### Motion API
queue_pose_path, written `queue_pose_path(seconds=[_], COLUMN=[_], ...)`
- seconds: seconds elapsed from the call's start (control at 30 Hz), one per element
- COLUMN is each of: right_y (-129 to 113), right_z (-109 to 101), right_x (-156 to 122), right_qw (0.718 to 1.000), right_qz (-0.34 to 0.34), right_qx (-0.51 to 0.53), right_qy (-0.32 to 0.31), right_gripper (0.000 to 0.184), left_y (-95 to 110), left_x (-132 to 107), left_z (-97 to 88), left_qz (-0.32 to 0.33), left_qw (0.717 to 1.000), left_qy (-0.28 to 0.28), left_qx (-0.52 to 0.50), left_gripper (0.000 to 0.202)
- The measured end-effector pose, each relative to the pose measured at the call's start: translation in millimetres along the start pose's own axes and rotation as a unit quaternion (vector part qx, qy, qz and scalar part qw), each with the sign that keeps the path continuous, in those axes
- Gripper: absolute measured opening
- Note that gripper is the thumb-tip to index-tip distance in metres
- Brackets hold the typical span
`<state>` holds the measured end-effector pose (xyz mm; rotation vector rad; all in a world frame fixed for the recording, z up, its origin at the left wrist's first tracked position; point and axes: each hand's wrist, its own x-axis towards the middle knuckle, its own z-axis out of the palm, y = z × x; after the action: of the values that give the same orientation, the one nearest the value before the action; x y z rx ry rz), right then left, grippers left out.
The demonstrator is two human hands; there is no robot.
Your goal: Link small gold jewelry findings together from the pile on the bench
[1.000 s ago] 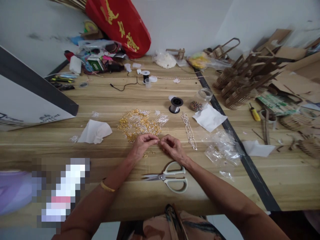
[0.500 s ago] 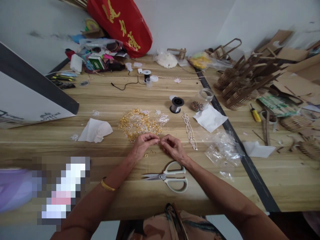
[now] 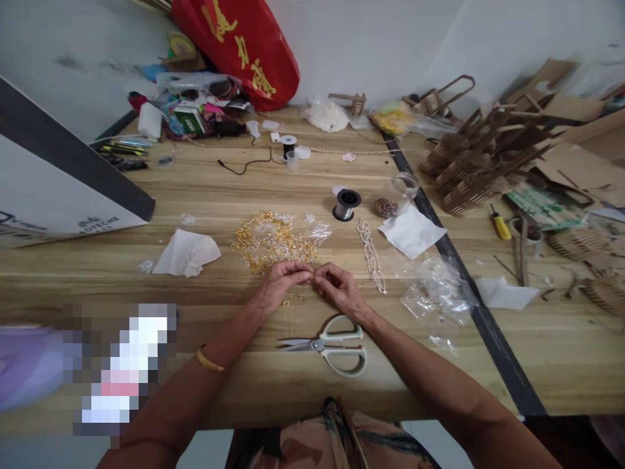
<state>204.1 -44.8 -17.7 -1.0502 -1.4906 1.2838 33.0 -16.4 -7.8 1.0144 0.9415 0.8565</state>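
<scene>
My left hand (image 3: pixel 283 281) and my right hand (image 3: pixel 338 286) meet fingertip to fingertip over the wooden table. Each pinches something too small to make out between thumb and finger. Just beyond them spreads a pile of gold and silver beads and findings (image 3: pixel 273 241). Below my left hand lies a short gold chain with a ring (image 3: pixel 287 302), with thin thread running down from it. White-handled scissors (image 3: pixel 328 345) rest nearer to me, blades pointing left. To the right of my right hand is a silver bead chain (image 3: pixel 372 257).
Behind the pile stands a spool of silver wire (image 3: pixel 346 205), near a glass jar with dark beads (image 3: pixel 394 197). White paper (image 3: pixel 413 231) and clear plastic bags (image 3: pixel 437 293) lie right; a crumpled tissue (image 3: pixel 188 253) lies left. Small woven baskets (image 3: pixel 469 169) crowd the far right.
Both hands hold nearly the same pose, fingertips still together. The view has shifted very slightly; nothing on the table has visibly moved.
</scene>
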Motion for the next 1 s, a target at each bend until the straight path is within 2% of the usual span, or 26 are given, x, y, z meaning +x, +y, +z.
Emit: queue_pose_path(seconds=[0.53,0.87,1.0], right_y=[-1.5,1.8,2.7], right_z=[-0.2,-0.3,-0.6], right_x=[-0.2,-0.1,-0.3], right_qw=[1.000,1.000,1.000], right_qz=[0.001,-0.002,0.005], right_qx=[0.005,0.007,0.005], right_qy=[-0.001,0.004,0.003], right_gripper=[0.025,0.022,0.023], left_y=[-0.5,4.7,6.4], left_x=[0.9,-1.3,-1.5], left_z=[-0.9,-0.7,0.4], left_qz=[-0.003,0.020,0.017], left_qw=[1.000,0.998,0.997], left_qy=[-0.011,-0.005,-0.002], left_qx=[-0.027,0.066,0.070], left_gripper=[0.017,0.015,0.016])
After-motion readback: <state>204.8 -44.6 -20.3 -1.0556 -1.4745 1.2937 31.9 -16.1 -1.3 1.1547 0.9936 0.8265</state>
